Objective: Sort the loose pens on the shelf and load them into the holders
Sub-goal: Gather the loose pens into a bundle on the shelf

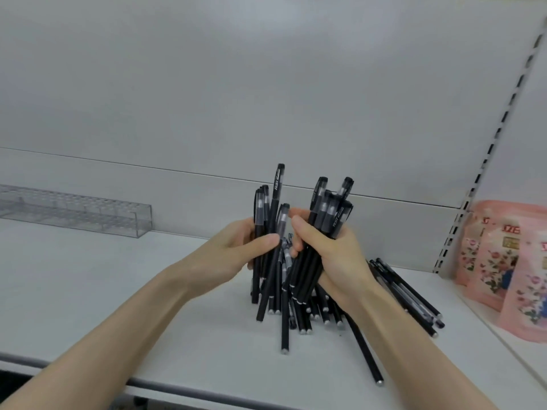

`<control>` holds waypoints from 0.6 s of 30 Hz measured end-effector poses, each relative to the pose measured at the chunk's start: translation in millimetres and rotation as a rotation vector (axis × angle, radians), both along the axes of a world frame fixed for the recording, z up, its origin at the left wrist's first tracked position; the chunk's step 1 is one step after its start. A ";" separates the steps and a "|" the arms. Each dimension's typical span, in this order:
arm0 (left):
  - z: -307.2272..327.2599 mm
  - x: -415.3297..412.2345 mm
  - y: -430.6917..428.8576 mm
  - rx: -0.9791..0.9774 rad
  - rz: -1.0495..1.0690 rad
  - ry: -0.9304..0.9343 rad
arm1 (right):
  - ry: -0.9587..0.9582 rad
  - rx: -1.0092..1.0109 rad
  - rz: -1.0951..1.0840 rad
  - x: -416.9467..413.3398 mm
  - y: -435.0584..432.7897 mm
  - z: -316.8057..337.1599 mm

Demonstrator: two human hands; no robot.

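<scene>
Pens [268, 229], black and capped, stand in two upright bundles over the middle of a white shelf [118, 306], one bundle in each bare hand. The left hand [235, 253] wraps its fingers round a handful, thumb pressed across the barrels. The right hand [331, 261], at three o'clock of it and close against it, has its fingers curled tight on a thicker bundle [328, 214]. White print reading "TEST" runs along the tallest cap and along one cap in the right bundle; the smaller line beside it is too blurred to read. Whether the lower ends of the held pens touch the shelf cannot be told.

More loose pens [414, 294] lie flat at four o'clock of the right wrist, partly hidden by it. One pen [365, 353] lies alone at six o'clock, toward the front edge. A clear plastic holder [88, 211], cut off at the left, sits by the back panel [266, 84] at nine o'clock. Pink floral packets [503, 261] stand at three o'clock, cut off at the right, their red lettering unreadable.
</scene>
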State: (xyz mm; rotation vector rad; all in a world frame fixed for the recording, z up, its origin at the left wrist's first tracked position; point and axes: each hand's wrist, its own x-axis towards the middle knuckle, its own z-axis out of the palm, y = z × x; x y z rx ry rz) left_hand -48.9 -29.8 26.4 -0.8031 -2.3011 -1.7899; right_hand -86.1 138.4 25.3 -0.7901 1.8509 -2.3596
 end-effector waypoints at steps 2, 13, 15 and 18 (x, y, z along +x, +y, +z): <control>-3.4 3.8 6.5 -0.062 0.033 0.048 | 0.030 0.020 0.012 4.5 -1.9 0.9; -18.3 33.1 -3.4 -0.373 0.268 0.128 | 0.080 0.131 0.057 22.5 -18.2 -3.4; -17.0 36.7 -5.5 -0.392 0.276 0.104 | 0.071 0.132 0.113 26.2 -19.9 -2.0; -17.7 40.2 -7.9 -0.423 0.313 0.075 | 0.070 0.155 0.114 30.6 -23.1 -2.5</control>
